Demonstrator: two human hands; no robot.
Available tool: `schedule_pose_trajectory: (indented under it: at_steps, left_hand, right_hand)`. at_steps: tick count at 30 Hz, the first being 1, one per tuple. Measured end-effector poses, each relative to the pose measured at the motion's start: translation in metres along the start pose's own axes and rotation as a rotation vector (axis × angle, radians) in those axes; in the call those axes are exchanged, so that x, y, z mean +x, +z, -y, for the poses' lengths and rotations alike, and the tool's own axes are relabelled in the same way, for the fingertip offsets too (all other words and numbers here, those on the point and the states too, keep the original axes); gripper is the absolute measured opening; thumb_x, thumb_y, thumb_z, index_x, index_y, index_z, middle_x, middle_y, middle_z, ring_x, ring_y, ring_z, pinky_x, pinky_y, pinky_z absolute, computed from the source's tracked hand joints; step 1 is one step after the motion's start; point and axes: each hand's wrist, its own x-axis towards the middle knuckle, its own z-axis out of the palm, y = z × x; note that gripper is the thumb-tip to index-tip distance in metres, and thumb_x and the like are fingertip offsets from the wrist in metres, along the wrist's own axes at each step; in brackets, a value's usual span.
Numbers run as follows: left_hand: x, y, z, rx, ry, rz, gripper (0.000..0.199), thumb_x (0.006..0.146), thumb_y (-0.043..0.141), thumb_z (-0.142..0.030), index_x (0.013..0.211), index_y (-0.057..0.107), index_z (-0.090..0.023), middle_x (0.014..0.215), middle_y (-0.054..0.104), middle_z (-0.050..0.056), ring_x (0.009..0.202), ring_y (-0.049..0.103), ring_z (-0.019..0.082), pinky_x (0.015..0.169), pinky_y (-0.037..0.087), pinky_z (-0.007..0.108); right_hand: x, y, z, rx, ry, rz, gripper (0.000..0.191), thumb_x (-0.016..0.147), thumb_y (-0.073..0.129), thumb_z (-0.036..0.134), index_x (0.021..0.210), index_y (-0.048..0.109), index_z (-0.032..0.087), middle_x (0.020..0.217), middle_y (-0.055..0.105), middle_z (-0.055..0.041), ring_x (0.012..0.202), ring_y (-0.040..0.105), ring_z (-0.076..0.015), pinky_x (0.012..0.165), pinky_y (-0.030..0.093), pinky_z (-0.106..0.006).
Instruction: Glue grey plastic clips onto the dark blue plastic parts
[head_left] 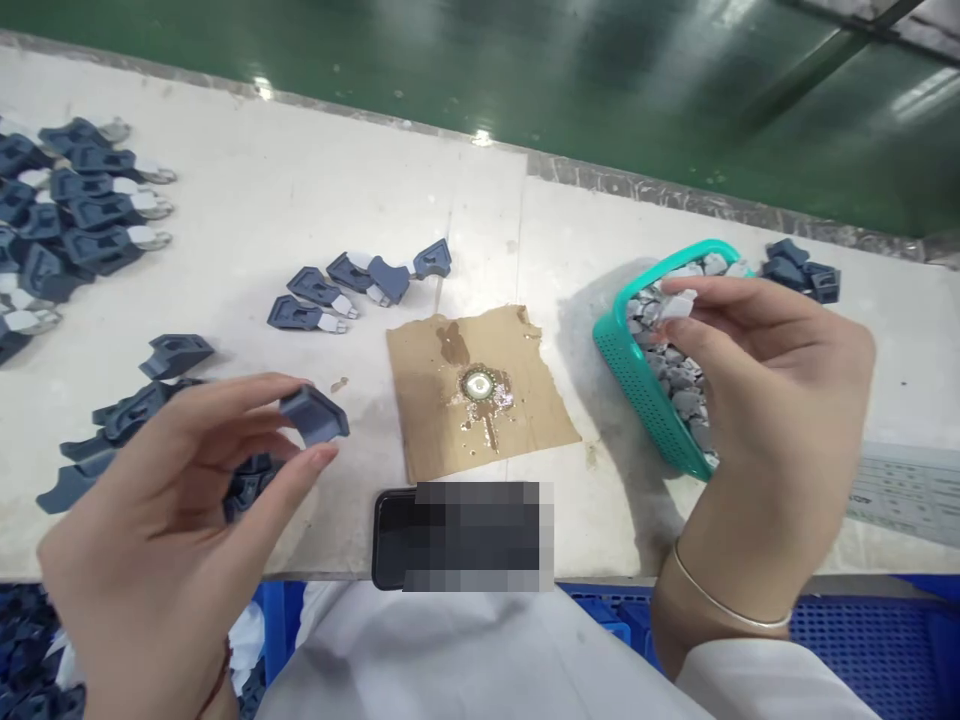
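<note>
Between the thumb and fingers of my left hand [172, 510] is a dark blue-grey plastic part [319, 415], held above the table. My right hand [772, 390] pinches a small light-grey plastic piece [679, 304] over a teal basket [649, 425] of similar grey pieces. In the middle lies a piece of brown cardboard [427, 430] with a small round shiny cap [478, 384] on it, wet spots around. Several blue-grey parts [315, 290], some with light tips, lie beyond my left hand. Loose blue-grey parts [135, 410] are partly hidden behind that hand.
Many blue-grey parts with light tips [97, 210] are spread at the far left. A few more dark parts [802, 272] lie behind the basket. A black phone [390, 540] rests at the table's front edge. A printed sheet [907, 490] is at right; blue crates [870, 640] stand below.
</note>
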Motion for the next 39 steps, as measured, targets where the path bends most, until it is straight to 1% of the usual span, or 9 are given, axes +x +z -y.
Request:
schedule_pose_trajectory:
  at_steps: [3,7,14,18,23,26,29,33,39]
  left_hand:
    - [-0.006,0.013,-0.008,-0.309,-0.151,0.047,0.023,0.087,0.081,-0.038,0.109,0.075,-0.033,0.111,0.078,-0.005,0.095,0.073,0.019,0.085,0.064,0.032]
    - [-0.003,0.025,-0.002,-0.621,-0.292,0.358,0.035,0.081,0.090,-0.040,0.113,0.077,-0.033,0.105,0.077,-0.001,0.089,0.078,0.016,0.077,0.064,0.021]
    - [0.002,0.039,0.007,-0.746,-0.467,0.611,0.027,0.081,0.090,-0.046,0.099,0.083,-0.028,0.089,0.077,0.001,0.074,0.075,0.017,0.080,0.067,0.031]
    - [0.004,0.045,0.012,-0.794,-0.513,0.588,0.025,0.073,0.096,-0.039,0.087,0.081,-0.025,0.107,0.078,0.002,0.082,0.073,0.014,0.074,0.065,0.023]
    - [0.008,0.052,0.020,-0.866,-0.424,0.567,0.023,0.078,0.094,-0.040,0.080,0.080,-0.022,0.104,0.080,0.005,0.090,0.076,0.016,0.077,0.067,0.022]
    - [0.010,0.053,0.023,-0.892,-0.392,0.562,0.016,0.080,0.092,-0.032,0.089,0.080,-0.025,0.108,0.081,0.004,0.089,0.078,0.016,0.078,0.067,0.022]
    - [0.011,0.053,0.025,-0.873,-0.377,0.579,0.031,0.079,0.093,-0.030,0.108,0.081,-0.030,0.106,0.082,0.003,0.091,0.079,0.017,0.080,0.067,0.023]
    - [0.011,0.052,0.026,-0.803,-0.373,0.588,0.019,0.081,0.092,-0.035,0.096,0.084,-0.027,0.092,0.082,0.003,0.088,0.079,0.018,0.078,0.066,0.023]
    - [0.009,0.054,0.026,-0.751,-0.332,0.518,0.013,0.084,0.089,-0.032,0.092,0.079,-0.028,0.096,0.082,0.003,0.085,0.078,0.020,0.060,0.063,0.023]
  right_hand:
    - [-0.002,0.003,0.004,0.262,0.063,0.137,0.007,0.082,0.086,0.025,0.087,0.084,0.028,0.086,0.076,-0.0043,0.070,0.067,-0.0190,0.067,0.058,-0.037]
    - [-0.010,0.011,0.011,0.405,0.121,0.281,0.014,0.081,0.091,0.038,0.082,0.081,0.028,0.071,0.071,-0.0004,0.056,0.059,-0.0141,0.051,0.050,-0.029]
    - [-0.024,0.028,0.012,0.454,0.273,0.471,0.016,0.087,0.087,0.040,0.087,0.076,0.028,0.058,0.059,0.0059,0.051,0.051,-0.0085,0.045,0.038,-0.020]
    - [-0.026,0.038,0.005,0.481,0.327,0.520,0.026,0.085,0.089,0.044,0.077,0.075,0.024,0.052,0.057,0.0066,0.043,0.045,-0.0054,0.039,0.033,-0.018]
    - [-0.028,0.044,0.004,0.481,0.344,0.628,0.015,0.089,0.086,0.032,0.099,0.081,0.023,0.072,0.074,0.0022,0.059,0.065,-0.0092,0.055,0.055,-0.021]
    - [-0.029,0.047,0.004,0.443,0.296,0.603,0.012,0.088,0.086,0.029,0.094,0.079,0.021,0.066,0.070,0.0037,0.054,0.060,-0.0084,0.052,0.051,-0.021]
    - [-0.032,0.049,0.002,0.377,0.233,0.576,0.017,0.088,0.087,0.034,0.090,0.075,0.022,0.067,0.069,0.0038,0.054,0.058,-0.0095,0.049,0.048,-0.023]
    - [-0.037,0.052,-0.004,0.238,0.086,0.565,0.014,0.093,0.080,0.035,0.089,0.071,0.024,0.071,0.067,0.0030,0.061,0.059,-0.0124,0.052,0.046,-0.026]
    - [-0.043,0.054,-0.005,0.091,-0.030,0.552,0.018,0.098,0.074,0.034,0.083,0.069,0.024,0.070,0.064,0.0024,0.061,0.055,-0.0126,0.052,0.040,-0.027]
